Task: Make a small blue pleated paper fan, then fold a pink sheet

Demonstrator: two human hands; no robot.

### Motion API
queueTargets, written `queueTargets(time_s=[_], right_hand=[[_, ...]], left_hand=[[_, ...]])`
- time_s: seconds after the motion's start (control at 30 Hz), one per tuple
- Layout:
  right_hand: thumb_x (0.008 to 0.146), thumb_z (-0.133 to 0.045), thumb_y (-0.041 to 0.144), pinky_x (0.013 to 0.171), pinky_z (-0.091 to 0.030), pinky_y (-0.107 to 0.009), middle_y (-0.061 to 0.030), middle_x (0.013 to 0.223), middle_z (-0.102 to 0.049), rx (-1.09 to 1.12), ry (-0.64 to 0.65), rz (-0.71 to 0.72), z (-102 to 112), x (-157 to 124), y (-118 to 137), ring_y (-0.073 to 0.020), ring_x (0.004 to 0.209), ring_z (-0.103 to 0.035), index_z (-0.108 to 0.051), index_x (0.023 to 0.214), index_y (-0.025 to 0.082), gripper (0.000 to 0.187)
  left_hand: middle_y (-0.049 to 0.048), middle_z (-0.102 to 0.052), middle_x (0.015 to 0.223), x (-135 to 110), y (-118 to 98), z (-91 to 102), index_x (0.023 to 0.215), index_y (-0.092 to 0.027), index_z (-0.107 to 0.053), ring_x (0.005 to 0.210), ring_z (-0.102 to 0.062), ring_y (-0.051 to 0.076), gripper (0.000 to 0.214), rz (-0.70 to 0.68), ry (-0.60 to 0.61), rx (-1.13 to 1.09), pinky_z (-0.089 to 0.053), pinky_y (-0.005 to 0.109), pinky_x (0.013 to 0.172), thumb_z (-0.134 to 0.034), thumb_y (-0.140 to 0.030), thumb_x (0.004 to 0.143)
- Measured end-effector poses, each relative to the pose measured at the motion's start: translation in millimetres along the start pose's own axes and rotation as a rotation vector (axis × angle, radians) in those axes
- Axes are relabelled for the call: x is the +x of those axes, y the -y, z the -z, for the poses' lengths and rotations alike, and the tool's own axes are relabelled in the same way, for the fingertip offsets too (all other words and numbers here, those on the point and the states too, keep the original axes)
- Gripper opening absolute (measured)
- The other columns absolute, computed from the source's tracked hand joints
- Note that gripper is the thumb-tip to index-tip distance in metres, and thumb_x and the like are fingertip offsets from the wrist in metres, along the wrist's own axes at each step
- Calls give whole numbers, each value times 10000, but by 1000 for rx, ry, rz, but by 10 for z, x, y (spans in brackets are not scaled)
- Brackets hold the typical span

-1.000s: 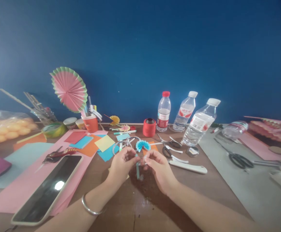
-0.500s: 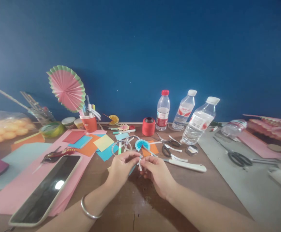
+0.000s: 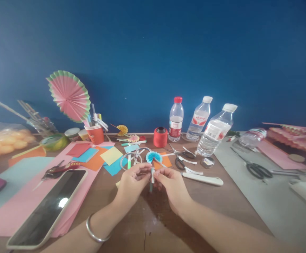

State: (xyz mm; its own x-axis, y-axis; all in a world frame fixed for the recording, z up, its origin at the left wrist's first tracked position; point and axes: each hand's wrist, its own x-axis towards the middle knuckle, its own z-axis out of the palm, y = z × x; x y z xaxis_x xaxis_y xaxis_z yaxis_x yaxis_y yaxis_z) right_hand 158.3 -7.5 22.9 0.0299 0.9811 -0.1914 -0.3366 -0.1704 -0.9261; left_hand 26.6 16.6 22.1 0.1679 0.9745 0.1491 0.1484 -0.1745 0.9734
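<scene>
Between my fingertips stands a narrow light-blue paper strip with a small white piece (image 3: 153, 176) lying over its face, perhaps tape. My right hand (image 3: 174, 188) pinches it between thumb and forefinger from the right. From the left, my left hand (image 3: 133, 182) curls thumb and fingers around its edge; the exact contact is partly hidden. Just beyond the hands lies a small pleated blue paper fan (image 3: 154, 157) with a thin stick, over an orange paper square (image 3: 165, 161).
Right of my hands lie a white-handled knife (image 3: 204, 179), black-handled scissors (image 3: 179, 163) and a tape roll (image 3: 207, 161). A red thread spool (image 3: 160, 137) and water bottles (image 3: 176, 121) stand behind. A phone (image 3: 49, 207) rests on pink paper (image 3: 5, 221) at left.
The strip has turned upright and its white piece now lies flat along it. My left fingertips have drawn slightly away from my right ones. The view has shifted a little.
</scene>
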Motion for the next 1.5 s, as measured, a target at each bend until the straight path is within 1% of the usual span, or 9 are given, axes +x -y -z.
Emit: queueTargets(time_s=[0.1, 0.23, 0.43, 0.7, 1.07, 1.2, 1.27, 1.4, 1.5], right_hand=[[659, -629, 264, 465, -286, -199, 36, 462, -516, -14, -15, 13, 5, -3, 0, -65, 437, -400, -569, 577, 140, 160], [660, -631, 277, 468, -280, -201, 36, 463, -515, -19, -15, 26, 19, 5, -13, -69, 444, -402, -569, 575, 142, 171], [667, -626, 291, 473, -285, -204, 34, 479, -525, -29, -11, 36, 24, 12, -28, -72, 453, -405, -574, 579, 146, 178], [664, -616, 261, 481, -298, -202, 39, 489, -529, -21, -6, 43, 19, 7, -10, -71, 462, -411, -569, 575, 149, 151], [678, -609, 304, 478, -295, -208, 30, 488, -513, -65, 4, 39, 31, 16, -23, -76, 463, -406, -570, 596, 145, 183], [664, -618, 311, 476, -296, -209, 34, 492, -513, -69, -6, 39, 28, 14, -14, -76, 463, -411, -566, 580, 149, 189], [657, -620, 300, 467, -295, -205, 40, 486, -511, -66, -12, 39, 24, 9, -2, -70, 453, -407, -558, 567, 151, 185], [664, -621, 306, 448, -303, -199, 41, 466, -502, -78, -17, 22, 33, -4, 8, -68, 439, -412, -553, 572, 146, 197], [673, -624, 356, 426, -316, -199, 27, 464, -519, -118, -6, 15, 51, -7, -3, -78, 428, -438, -546, 559, 144, 253]], left_hand=[[38, -675, 900, -34, -21, -8, 917, -184, -616, 816, -631, 160, 205, -36, 14, 29, -512, 273, 757, -603, -192, 713], [36, -678, 893, -56, -41, -12, 909, -190, -621, 818, -634, 166, 191, -58, 32, 49, -513, 278, 754, -594, -197, 720], [37, -677, 899, -41, -30, -13, 904, -190, -622, 826, -632, 166, 188, -62, 25, 60, -513, 276, 754, -590, -187, 718], [37, -672, 894, -37, -37, -12, 899, -183, -612, 819, -630, 157, 180, -47, 35, 39, -511, 268, 752, -588, -175, 721], [43, -675, 892, -47, -42, -13, 888, -183, -624, 821, -633, 173, 173, -57, 31, 62, -512, 280, 748, -589, -189, 718], [41, -677, 887, -42, -27, -18, 883, -185, -631, 819, -634, 175, 173, -60, 28, 83, -513, 279, 745, -587, -190, 716], [34, -676, 880, -46, -28, -12, 882, -192, -635, 808, -633, 169, 173, -77, 31, 122, -512, 270, 736, -574, -178, 720], [14, -669, 889, -72, -69, 14, 888, -214, -639, 823, -621, 152, 226, -158, 55, 216, -499, 250, 745, -511, -112, 732], [14, -667, 881, -94, -109, 22, 893, -215, -634, 809, -622, 150, 205, -170, 71, 205, -500, 248, 741, -527, -134, 739]])
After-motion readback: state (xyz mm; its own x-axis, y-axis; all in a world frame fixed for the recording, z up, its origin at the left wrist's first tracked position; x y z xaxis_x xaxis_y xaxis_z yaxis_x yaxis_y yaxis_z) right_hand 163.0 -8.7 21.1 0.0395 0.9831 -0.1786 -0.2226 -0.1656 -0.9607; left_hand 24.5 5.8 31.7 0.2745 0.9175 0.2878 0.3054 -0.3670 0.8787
